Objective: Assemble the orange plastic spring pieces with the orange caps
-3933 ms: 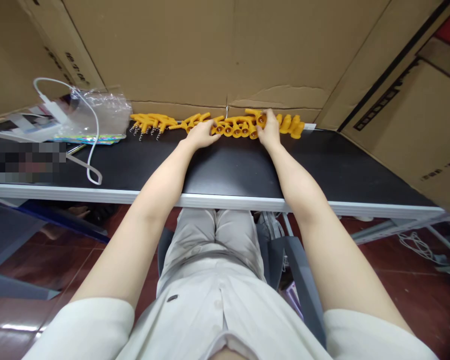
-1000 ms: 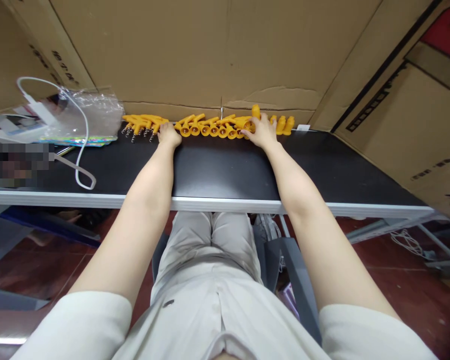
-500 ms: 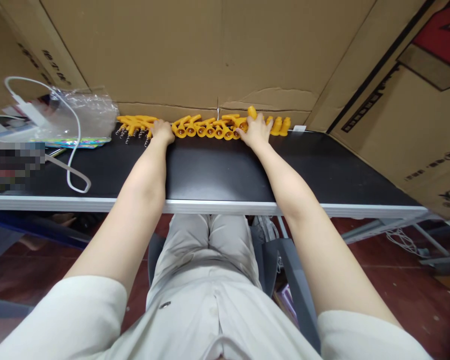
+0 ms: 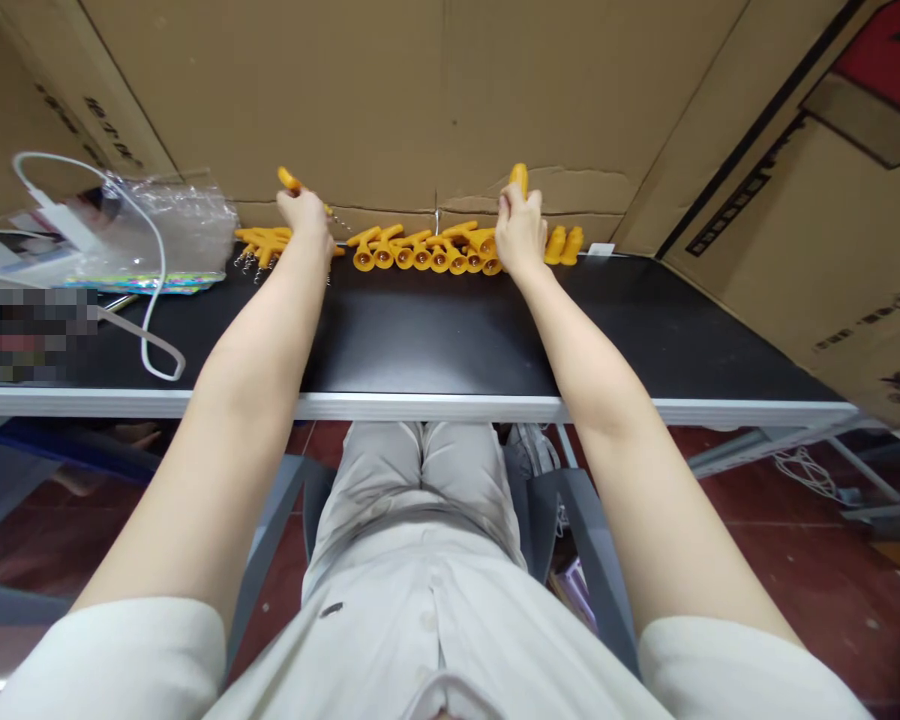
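Note:
My left hand [image 4: 305, 218] is closed around a yellow-handled corkscrew [image 4: 288, 179], raised above the table; its handle end sticks up past the fingers and a thin metal spiral shows at the right. Below it lies a pile of similar yellow corkscrews [image 4: 264, 238], their spirals pointing forward. My right hand [image 4: 521, 232] grips an upright yellow plastic piece [image 4: 520, 178], whose lower part the fingers hide. Between the hands runs a row of yellow funnel-ended pieces [image 4: 421, 257]. Just right of my right hand stand yellow bottle-shaped pieces [image 4: 572, 246].
A large cardboard sheet [image 4: 450, 100] walls off the back of the black table [image 4: 435, 340]. On the left lie a clear plastic bag [image 4: 172, 225] and a white cable [image 4: 155, 250]. A small white item [image 4: 601, 249] sits at the back right.
Both hands have lifted from the row of yellow pieces. My left hand has moved up and slightly left with a corkscrew, and my right hand has risen with a yellow piece.

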Available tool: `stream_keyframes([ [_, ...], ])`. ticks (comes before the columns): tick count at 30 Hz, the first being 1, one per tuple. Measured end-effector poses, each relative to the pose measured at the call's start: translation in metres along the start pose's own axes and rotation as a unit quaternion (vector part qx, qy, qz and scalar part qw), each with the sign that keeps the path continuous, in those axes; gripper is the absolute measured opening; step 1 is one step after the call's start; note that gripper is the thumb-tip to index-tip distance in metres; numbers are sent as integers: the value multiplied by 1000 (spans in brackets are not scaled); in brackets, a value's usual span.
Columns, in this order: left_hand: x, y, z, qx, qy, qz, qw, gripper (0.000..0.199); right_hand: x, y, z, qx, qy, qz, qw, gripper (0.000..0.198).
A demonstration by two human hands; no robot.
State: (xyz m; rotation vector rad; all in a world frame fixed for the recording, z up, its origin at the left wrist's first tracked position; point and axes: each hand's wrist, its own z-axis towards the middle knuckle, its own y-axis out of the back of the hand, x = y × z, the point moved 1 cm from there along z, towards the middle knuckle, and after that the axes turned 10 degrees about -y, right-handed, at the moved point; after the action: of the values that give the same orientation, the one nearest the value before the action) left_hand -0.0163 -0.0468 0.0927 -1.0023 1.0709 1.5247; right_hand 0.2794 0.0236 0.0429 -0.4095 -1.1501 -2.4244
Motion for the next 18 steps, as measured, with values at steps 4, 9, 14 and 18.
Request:
stream_keyframes([
  [4,8,-26,-21,-72,3,-107,992,33,20,10,-10,48,18,29,998,48],
  [9,33,-40,-12,-216,32,-221,950,20,29,10,-30,183,40,35,982,57],
  [14,50,-43,-2,-194,52,-268,942,20,36,9,-41,256,41,0,966,37],
  [18,51,-39,-5,-159,54,-253,953,20,45,13,-48,265,36,6,964,29],
])
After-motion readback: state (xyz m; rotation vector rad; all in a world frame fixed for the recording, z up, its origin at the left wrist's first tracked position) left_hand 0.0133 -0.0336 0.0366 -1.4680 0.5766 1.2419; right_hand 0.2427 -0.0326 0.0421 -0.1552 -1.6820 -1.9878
